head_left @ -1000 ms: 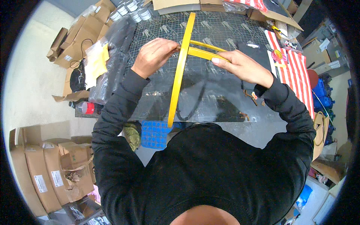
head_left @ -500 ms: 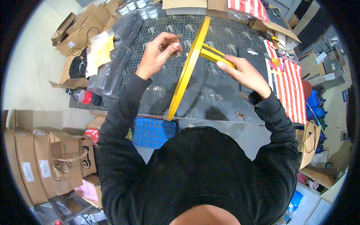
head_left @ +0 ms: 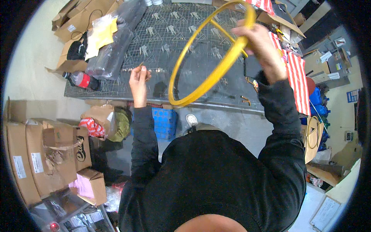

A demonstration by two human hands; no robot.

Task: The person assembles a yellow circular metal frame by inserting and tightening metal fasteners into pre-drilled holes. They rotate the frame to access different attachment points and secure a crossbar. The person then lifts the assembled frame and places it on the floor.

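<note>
My right hand (head_left: pixel 266 48) grips a yellow hoop (head_left: pixel 210 79) by its rim, raised tilted above the worktable at the right. A thin yellow bar (head_left: pixel 223 31) runs across the inside of the hoop. My left hand (head_left: pixel 138 83) is closed near the table's front edge, fingertips pinched together. A small brownish bit sticks out at its fingertips, too small to name. The dark, patterned tabletop (head_left: pixel 154 50) lies under both hands. Near my right forearm, a few small copper-coloured pieces (head_left: pixel 245 100) rest by the table edge.
Left on the table are a plastic-wrapped black bundle (head_left: pixel 106 63), a yellow cloth (head_left: pixel 105 31) and a bottle with dark liquid (head_left: pixel 82 80). Red-and-white striped material (head_left: pixel 295 81) lies at the right. A blue crate (head_left: pixel 165 123) sits below the front edge; cardboard boxes (head_left: pixel 58 162) stand lower left.
My right hand has lifted the hoop up and to the right and turned it, so its open round shows. My left hand has drawn back toward me and to the left, away from the hoop.
</note>
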